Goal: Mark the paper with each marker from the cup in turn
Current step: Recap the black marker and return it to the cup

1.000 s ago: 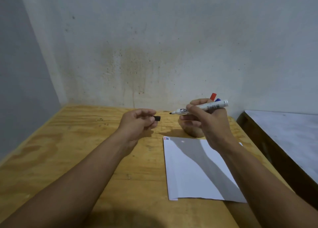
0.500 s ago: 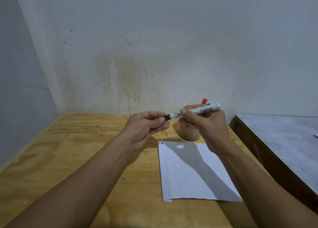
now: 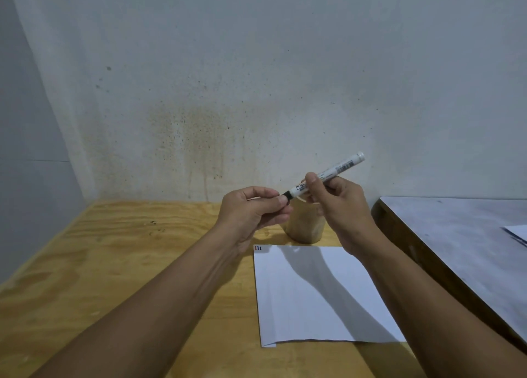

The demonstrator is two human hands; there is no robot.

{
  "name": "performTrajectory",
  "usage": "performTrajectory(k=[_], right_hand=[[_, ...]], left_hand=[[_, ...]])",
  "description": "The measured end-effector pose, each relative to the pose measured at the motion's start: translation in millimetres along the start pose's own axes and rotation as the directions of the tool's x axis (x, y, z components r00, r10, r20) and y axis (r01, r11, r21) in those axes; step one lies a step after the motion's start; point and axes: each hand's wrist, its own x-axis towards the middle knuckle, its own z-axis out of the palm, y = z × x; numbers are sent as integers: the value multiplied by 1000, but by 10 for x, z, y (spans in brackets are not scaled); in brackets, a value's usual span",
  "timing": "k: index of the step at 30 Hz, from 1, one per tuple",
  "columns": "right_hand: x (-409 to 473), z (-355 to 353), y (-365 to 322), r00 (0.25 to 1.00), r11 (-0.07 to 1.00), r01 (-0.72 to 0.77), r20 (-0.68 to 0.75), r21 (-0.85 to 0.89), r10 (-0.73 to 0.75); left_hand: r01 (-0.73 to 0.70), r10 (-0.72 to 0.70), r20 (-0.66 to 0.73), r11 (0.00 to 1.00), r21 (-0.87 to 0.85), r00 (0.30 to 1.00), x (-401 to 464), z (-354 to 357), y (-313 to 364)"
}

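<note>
My right hand (image 3: 340,209) grips the barrel of a white marker (image 3: 338,170), tilted with its rear end up and to the right. My left hand (image 3: 253,211) pinches the black cap (image 3: 287,196) that sits on the marker's tip. Both hands hover above a tan cup (image 3: 305,228), whose other markers are hidden behind them. In front of the cup a white sheet of paper (image 3: 299,298) lies flat, with small red, blue and black marks (image 3: 258,248) in its top left corner.
The wooden table (image 3: 119,258) runs to a stained wall at the back and a wall on the left. On the right stands a second table with a grey top (image 3: 456,235), and a sheet (image 3: 516,232) lies on it at the frame edge.
My left hand brought the loose black cap to the marker's tip and now holds it there. The marker's rear end has tilted higher. The red and blue markers are no longer visible.
</note>
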Motion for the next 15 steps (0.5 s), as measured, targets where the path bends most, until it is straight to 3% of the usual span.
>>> performTrajectory(k=[4, 6, 8, 10, 13, 15], right_hand=[[93, -85, -86, 991, 998, -50, 123, -36, 54], [171, -172, -180, 993, 997, -59, 95, -47, 63], [281, -285, -297, 997, 979, -66, 38, -194, 75], [393, -408, -405, 997, 888, -65, 14, -456, 80], [537, -532, -495, 1000, 703, -4, 16, -711, 23], [605, -555, -506, 998, 648, 38, 3, -761, -55]], left_hand=[[-88, 85, 22, 982, 166, 996, 59, 127, -26], [-174, 190, -7, 911, 373, 982, 108, 168, -60], [-223, 291, -24, 782, 582, 956, 160, 183, -112], [-251, 338, 24, 647, 720, 941, 206, 187, -171], [-347, 348, 213, 388, 854, 913, 276, 165, -271], [-405, 303, 327, 245, 881, 895, 286, 165, -300]])
